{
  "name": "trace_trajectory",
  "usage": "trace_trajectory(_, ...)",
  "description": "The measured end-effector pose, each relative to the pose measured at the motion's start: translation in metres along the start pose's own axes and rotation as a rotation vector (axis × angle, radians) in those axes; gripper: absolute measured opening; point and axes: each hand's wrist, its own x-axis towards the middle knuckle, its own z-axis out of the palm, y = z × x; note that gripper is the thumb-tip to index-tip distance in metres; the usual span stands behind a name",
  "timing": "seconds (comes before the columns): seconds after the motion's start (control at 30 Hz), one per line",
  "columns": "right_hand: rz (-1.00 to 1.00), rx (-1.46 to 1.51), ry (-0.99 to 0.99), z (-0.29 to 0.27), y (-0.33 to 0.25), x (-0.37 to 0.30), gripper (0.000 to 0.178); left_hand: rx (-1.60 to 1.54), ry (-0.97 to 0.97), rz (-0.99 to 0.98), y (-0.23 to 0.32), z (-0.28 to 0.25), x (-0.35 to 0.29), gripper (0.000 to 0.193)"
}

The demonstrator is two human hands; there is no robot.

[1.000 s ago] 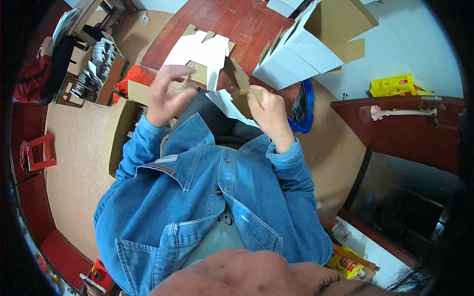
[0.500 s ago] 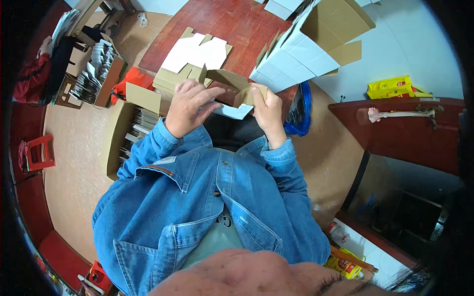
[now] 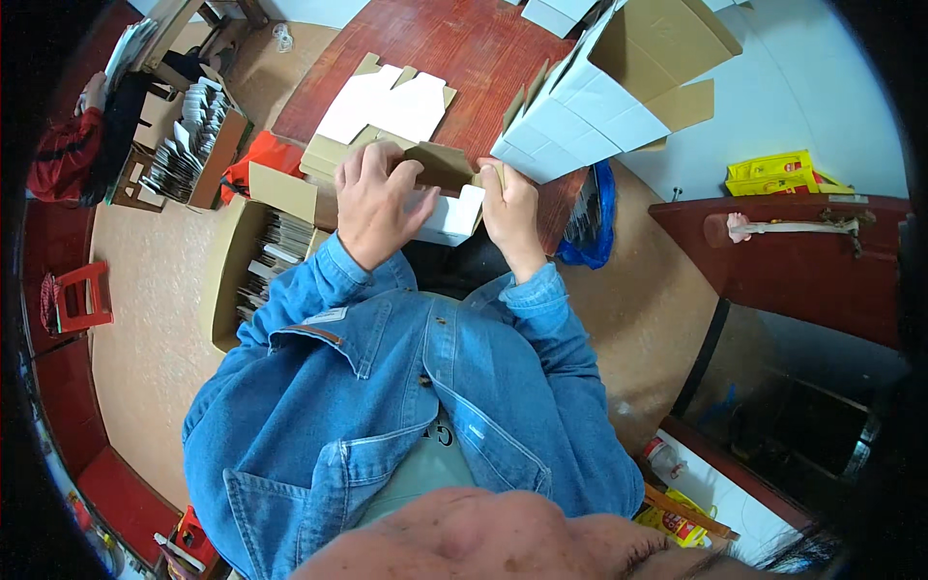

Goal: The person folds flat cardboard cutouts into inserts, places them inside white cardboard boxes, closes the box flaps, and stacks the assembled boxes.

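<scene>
Between my hands is a small cardboard box [image 3: 447, 220], white outside and brown inside, partly folded with its top gaping toward me. My right hand [image 3: 510, 215] grips its right end, thumb on top along the edge. At the left end, my left hand [image 3: 375, 205] has its fingers bent over the cardboard and its thumb apart against the near wall; that hand hides the box's left end. Just beyond, flat white-and-brown box blanks [image 3: 387, 104] lie overlapped on the red wooden table [image 3: 464, 48].
At right on the table stands a large white carton [image 3: 580, 116] with open flaps. Left of me, a brown carton [image 3: 224, 280] holds a row of thin flat items. A blue bag [image 3: 601, 217] is below the table's right edge. Another person's red sleeve [image 3: 68, 159] shows far left.
My left hand has shifted slightly right, its pointing index finger now bent. The box's near right corner flap has swung up, and my right hand has moved a little left.
</scene>
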Motion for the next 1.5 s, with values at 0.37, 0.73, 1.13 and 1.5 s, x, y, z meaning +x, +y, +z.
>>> trace_trajectory(0.37, -0.07, -0.071, -0.005, 0.01, 0.012, -0.003, 0.029, -0.058, -0.187, 0.4, -0.004, 0.018, -0.032, 0.049)
trace_trajectory(0.73, 0.117, 0.536, -0.162, 0.021, 0.032, -0.03, 0.035, 0.028, -0.401, 0.258, -0.013, 0.028, -0.055, 0.067)
trace_trajectory(1.13, 0.115, 0.54, -0.296, 0.015, 0.035, -0.029, 0.043, 0.024, -0.37, 0.278, -0.012, 0.027, -0.055, 0.073)
trace_trajectory(1.5, 0.053, 0.526, -0.247, 0.024, 0.045, -0.032, 0.039, 0.043, -0.738, -0.023, 0.007, 0.013, -0.023, 0.095)
